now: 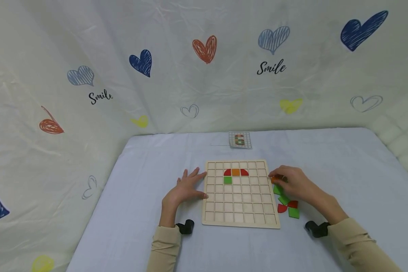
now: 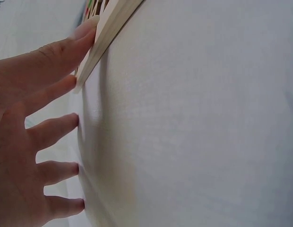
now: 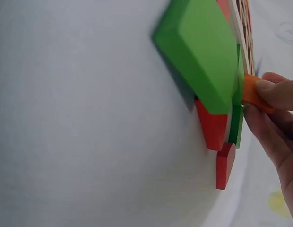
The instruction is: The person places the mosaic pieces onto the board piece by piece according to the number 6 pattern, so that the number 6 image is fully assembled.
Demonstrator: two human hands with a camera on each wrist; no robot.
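The right hand (image 1: 292, 184) pinches a flat, orange, wooden-looking block (image 3: 251, 90); the left hand (image 1: 186, 187), fingers spread, touches the square pale-wood grid board (image 1: 238, 207). Picking up, I'd judge; placing needs careful alignment.

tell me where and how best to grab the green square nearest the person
Probably best: pinch the green square by its left and right edges, toward the near end, coming from above on the near side. Those straight, opposite edges suit a pinch; one red piece crowds its far edge, while bare cloth lies on the near side.
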